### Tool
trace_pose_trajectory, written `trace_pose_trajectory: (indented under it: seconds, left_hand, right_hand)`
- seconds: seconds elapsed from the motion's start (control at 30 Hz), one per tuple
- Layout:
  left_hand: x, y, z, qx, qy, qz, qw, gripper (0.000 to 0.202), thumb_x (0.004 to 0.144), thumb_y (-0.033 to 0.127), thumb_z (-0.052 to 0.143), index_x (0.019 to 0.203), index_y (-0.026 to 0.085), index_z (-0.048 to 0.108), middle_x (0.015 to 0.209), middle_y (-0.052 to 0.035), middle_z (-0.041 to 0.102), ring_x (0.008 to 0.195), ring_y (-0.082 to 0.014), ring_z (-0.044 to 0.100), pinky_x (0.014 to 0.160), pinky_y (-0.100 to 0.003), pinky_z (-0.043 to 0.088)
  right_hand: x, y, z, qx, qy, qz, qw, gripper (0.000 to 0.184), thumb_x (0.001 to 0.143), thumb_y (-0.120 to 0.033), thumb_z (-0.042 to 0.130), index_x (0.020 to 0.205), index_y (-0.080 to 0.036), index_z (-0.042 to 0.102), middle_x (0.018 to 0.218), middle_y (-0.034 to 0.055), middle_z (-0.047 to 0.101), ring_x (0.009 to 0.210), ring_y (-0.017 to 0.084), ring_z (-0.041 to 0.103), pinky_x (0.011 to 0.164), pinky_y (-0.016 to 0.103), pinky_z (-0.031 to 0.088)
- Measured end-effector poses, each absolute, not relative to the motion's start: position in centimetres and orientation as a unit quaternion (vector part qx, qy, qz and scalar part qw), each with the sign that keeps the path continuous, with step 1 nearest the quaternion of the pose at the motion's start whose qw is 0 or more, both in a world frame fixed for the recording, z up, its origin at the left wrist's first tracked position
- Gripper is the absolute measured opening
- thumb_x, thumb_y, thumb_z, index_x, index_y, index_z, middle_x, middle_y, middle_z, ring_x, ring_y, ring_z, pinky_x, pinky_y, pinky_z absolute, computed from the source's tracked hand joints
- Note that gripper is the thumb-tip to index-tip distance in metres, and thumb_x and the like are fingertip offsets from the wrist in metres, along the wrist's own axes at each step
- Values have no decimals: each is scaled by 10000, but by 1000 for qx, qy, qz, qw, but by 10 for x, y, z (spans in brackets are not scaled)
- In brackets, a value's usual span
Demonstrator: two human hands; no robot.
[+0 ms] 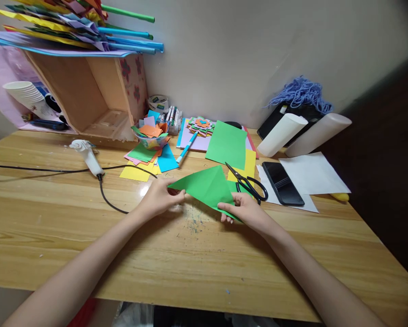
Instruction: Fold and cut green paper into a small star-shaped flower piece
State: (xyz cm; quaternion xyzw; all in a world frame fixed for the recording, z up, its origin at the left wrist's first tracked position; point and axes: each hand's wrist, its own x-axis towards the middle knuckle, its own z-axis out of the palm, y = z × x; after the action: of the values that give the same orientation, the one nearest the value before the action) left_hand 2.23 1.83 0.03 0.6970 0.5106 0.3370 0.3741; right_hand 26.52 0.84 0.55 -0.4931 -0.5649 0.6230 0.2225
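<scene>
A creased sheet of green paper [205, 186], triangular in outline, is held above the wooden table between both hands. My left hand [159, 196] pinches its left corner. On the opposite side my right hand [241, 208] grips the lower right edge, thumb on top and fingers underneath. Black-handled scissors [246, 181] lie just beyond my right hand, blades pointing away to the left. They rest over yellow paper [250, 163] and another green piece. A larger green sheet [227, 144] lies behind.
A white glue gun [87, 156] with a black cord stands at left. Coloured paper squares [140, 154] surround a bowl [154, 141] of scraps. A phone [282, 183] lies on white paper [316, 172] at right, near white rolls [282, 135]. A cardboard box [132, 91] stands back left.
</scene>
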Motion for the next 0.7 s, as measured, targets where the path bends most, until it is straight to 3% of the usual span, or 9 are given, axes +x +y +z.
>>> trace_pose_trajectory:
  seconds: [0.17,0.4,0.53,0.6,0.7]
  left_hand:
    - [3,31,1,611,561,365,423,189,694,324,596,650,140,582,599,-20,617,564,-146,604,504,-215,453]
    - [-10,41,13,517,591,454,421,250,716,359,602,661,114,602,652,-42,624,588,-126,603,523,-206,474]
    - [3,35,9,517,539,418,517,399,715,427,615,948,104,598,804,-88,654,661,-172,633,576,-280,507]
    - [7,32,4,554,523,398,511,519,664,402,674,1081,117,556,910,-99,646,743,-180,631,667,-321,515]
    - [8,31,-2,605,523,367,475,527,646,383,691,1099,145,567,954,-85,636,734,-151,608,712,-315,499]
  right_hand:
    - [272,13,8,-512,-563,606,230,298,689,-426,651,660,-150,543,563,23,644,464,91,544,480,220,436]
    - [277,19,6,-509,-569,591,261,314,701,-446,637,672,-146,546,606,42,661,488,101,570,507,237,463]
    - [271,14,7,-499,-577,597,249,311,701,-448,638,693,-148,554,609,35,664,511,111,583,526,244,466]
    - [269,12,7,-487,-583,604,242,314,711,-451,629,692,-147,553,611,38,663,517,113,582,533,246,464]
    - [269,10,8,-466,-598,611,228,312,753,-455,586,721,-146,555,654,51,671,554,124,592,559,256,465]
